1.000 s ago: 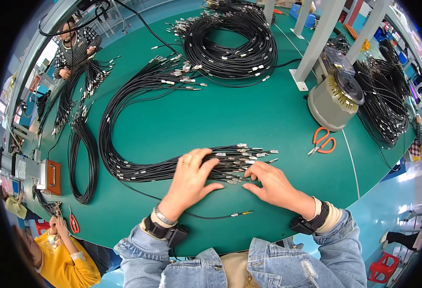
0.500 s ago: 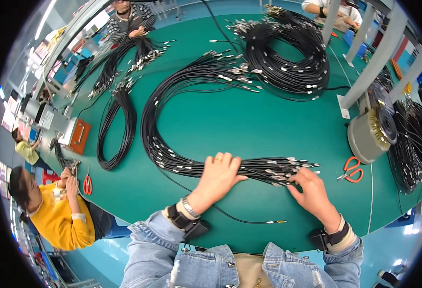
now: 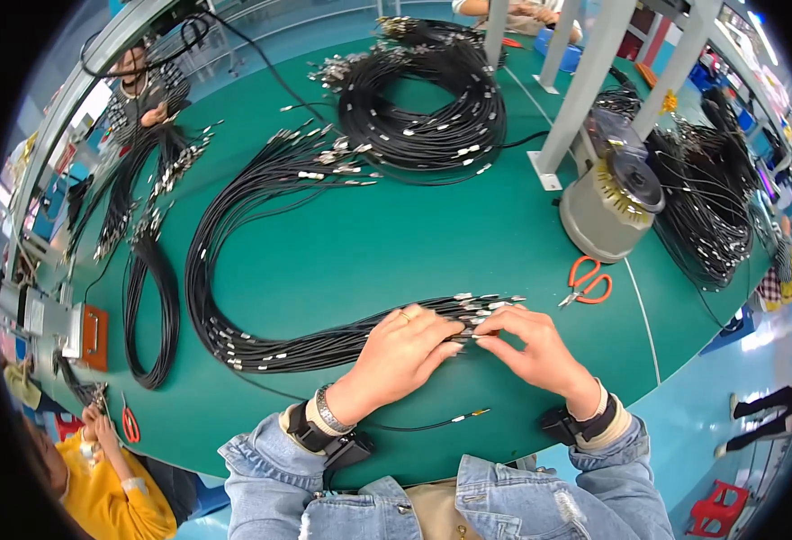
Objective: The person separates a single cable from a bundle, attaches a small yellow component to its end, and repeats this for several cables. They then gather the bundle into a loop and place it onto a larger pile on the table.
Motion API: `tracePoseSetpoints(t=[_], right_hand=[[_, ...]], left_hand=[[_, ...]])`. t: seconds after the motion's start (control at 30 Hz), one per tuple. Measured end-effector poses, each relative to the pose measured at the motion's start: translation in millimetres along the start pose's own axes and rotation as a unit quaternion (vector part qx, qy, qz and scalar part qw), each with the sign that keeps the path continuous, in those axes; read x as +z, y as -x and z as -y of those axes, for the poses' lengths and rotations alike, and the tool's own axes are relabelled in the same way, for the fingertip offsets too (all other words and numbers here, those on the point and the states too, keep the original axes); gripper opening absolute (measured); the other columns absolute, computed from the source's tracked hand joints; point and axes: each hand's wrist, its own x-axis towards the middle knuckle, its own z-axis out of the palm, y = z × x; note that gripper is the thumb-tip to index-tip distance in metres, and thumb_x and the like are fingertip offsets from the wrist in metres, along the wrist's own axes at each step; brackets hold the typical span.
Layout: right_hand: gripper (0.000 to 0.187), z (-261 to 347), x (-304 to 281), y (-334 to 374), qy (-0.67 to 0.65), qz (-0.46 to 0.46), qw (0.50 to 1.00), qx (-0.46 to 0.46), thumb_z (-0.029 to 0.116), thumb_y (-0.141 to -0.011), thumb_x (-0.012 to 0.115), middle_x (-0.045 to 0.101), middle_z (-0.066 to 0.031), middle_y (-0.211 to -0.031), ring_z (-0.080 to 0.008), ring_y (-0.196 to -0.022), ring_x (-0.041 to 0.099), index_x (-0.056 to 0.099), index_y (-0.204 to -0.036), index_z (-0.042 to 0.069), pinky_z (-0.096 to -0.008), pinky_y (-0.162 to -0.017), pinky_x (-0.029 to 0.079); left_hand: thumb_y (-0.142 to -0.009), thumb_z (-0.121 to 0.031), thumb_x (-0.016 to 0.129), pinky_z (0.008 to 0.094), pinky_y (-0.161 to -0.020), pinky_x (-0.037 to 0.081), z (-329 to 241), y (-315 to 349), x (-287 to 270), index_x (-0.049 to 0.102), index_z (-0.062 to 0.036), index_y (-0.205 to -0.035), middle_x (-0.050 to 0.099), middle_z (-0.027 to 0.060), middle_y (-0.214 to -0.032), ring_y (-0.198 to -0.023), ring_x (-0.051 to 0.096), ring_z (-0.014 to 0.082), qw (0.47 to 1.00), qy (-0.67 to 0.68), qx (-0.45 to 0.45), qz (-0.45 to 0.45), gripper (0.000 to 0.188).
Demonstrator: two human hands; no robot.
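Note:
A long bundle of black cables with silver end connectors curves in a C across the green table. At its near right end, my left hand lies over the cables, thumb and fingertips closed on a cable end. Close beside it, my right hand pinches the tip of a cable between thumb and forefinger. The fingertips of both hands nearly meet, and the exact piece between them is partly hidden. Nearer to me, a single loose cable lies apart, its tip yellowish.
Orange-handled scissors lie right of my hands, below a grey round machine and metal posts. Coiled cables lie at the back, a looped bundle at left. A person in yellow works at the left edge.
My left hand has slid right along the bundle toward the connector ends. My right hand has closed into a pinch beside it. The whole view has shifted, with the table's things now further left.

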Motion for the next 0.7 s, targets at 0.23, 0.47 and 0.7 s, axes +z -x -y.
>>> tracePoseSetpoints(t=[0.23, 0.47, 0.7], right_hand=[[0.015, -19, 6, 4, -0.231, -0.007, 0.971, 0.061, 0.000, -0.082, 0.065, 0.064, -0.0079, -0.089, -0.0166, -0.079, 0.061, 0.063, -0.097, -0.001, -0.0290, -0.074, 0.049], [0.015, -21, 10, 0, -0.361, 0.045, 0.919, 0.153, 0.002, -0.087, 0.060, 0.063, -0.0078, -0.094, -0.0134, -0.089, 0.059, 0.063, -0.100, -0.002, -0.0275, -0.078, 0.049], [0.014, -18, 24, 3, -0.330, 0.044, 0.938, 0.099, 0.002, -0.088, 0.059, 0.062, -0.0071, -0.095, -0.0133, -0.085, 0.060, 0.063, -0.100, -0.002, -0.0260, -0.076, 0.049]], left_hand=[[-0.081, -0.007, 0.066, 0.0288, -0.050, 0.047, -15, 16, 24, 0.066, -0.0001, -0.090, 0.064, 0.0088, -0.069, -0.056, 0.062, 0.0195, 0.977, 0.168, -0.134, -0.015, 0.012], [-0.080, -0.005, 0.066, 0.0272, -0.047, 0.046, -15, 32, 27, 0.066, -0.0008, -0.091, 0.066, 0.0097, -0.071, -0.055, 0.063, 0.0176, 0.982, 0.101, -0.129, -0.096, 0.011], [-0.080, -0.006, 0.068, 0.0245, -0.047, 0.045, -28, 19, 16, 0.066, -0.0018, -0.092, 0.066, 0.0092, -0.070, -0.054, 0.062, 0.0143, 0.968, 0.150, -0.196, -0.039, 0.013]])
